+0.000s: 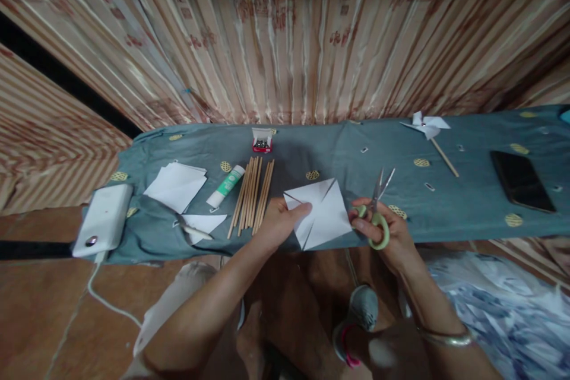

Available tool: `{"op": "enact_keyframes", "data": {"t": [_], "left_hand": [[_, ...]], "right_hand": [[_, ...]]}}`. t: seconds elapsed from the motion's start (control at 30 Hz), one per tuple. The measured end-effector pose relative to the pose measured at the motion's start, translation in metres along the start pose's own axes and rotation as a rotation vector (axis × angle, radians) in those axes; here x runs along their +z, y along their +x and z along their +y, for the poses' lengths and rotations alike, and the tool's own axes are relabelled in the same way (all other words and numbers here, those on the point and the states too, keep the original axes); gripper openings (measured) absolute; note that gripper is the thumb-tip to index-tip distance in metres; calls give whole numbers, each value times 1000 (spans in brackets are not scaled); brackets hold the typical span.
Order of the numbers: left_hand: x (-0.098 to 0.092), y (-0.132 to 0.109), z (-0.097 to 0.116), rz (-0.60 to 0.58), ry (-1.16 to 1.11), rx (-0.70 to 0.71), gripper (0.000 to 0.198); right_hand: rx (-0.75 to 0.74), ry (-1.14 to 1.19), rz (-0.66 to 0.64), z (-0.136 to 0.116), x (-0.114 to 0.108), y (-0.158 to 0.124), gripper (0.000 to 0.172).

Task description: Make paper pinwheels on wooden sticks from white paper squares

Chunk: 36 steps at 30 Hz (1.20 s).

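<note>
Head view now: the paper (324,221) is held at five o'clock from the view's centre, pinched at its nine o'clock edge by the left hand (280,219). At its three o'clock, the parted scissors (374,199) are gripped by the curled right hand (396,237). Slits (308,234) are best stopped short of the paper's middle.

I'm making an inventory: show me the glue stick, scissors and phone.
Glue stick (227,185): head view, on its green label.
Scissors (375,199): head view, where the blades meet.
Phone (522,181): head view, middle of its dark face.
</note>
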<state>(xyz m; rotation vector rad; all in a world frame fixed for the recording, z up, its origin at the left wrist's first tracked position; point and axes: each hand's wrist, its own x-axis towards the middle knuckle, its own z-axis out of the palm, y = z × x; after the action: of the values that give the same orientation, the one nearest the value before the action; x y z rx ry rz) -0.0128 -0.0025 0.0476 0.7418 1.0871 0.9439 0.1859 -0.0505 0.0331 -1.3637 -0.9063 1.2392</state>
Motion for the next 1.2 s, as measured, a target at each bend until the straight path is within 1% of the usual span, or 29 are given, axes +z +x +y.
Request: {"op": "enact_keyframes", "data": {"t": [0.13, 0.23, 0.3, 0.4, 0.5, 0.57, 0.67, 0.77, 0.83, 0.93, 1.0, 1.07, 1.2], "left_hand": [[2, -3, -1, -49, 68, -50, 17], [1, -4, -1, -53, 32, -79, 27], [3, -5, -2, -81, -84, -88, 38], [10, -8, -5, -168, -249, -52, 52], [19, -11, -12, -215, -204, 14, 46], [24, -12, -16, -177, -163, 50, 37], [28, -11, -21, -47, -139, 50, 25], [28, -9, -23, 116, -93, 28, 22], [26, -7, -24, 163, -81, 37, 25], [23, -4, -22, 149, -93, 68, 30], [19, 0, -17, 154, -91, 85, 32], [15, 4, -11, 173, -96, 116, 34], [5, 11, 3, 174, -149, 195, 38]], "right_hand": [[29, -38, -16, 0, 8, -2, 40], [25, -35, -18, 1, 13, -2, 41], [7, -25, 23, 3, 14, 0, 42], [-20, 3, 139, 8, 15, 4, 42], [-34, 56, 213, 12, 19, 6, 41], [-43, 102, 218, 14, 24, 5, 41], [-39, 154, 199, 14, 30, 2, 40], [-15, 170, 179, 12, 35, 0, 40], [-4, 184, 166, 11, 37, 0, 39], [3, 195, 128, 12, 37, -3, 37], [4, 175, 68, 13, 34, -5, 35], [14, 135, -42, 14, 30, -9, 34], [62, 45, -344, 13, 20, -19, 43]]}}
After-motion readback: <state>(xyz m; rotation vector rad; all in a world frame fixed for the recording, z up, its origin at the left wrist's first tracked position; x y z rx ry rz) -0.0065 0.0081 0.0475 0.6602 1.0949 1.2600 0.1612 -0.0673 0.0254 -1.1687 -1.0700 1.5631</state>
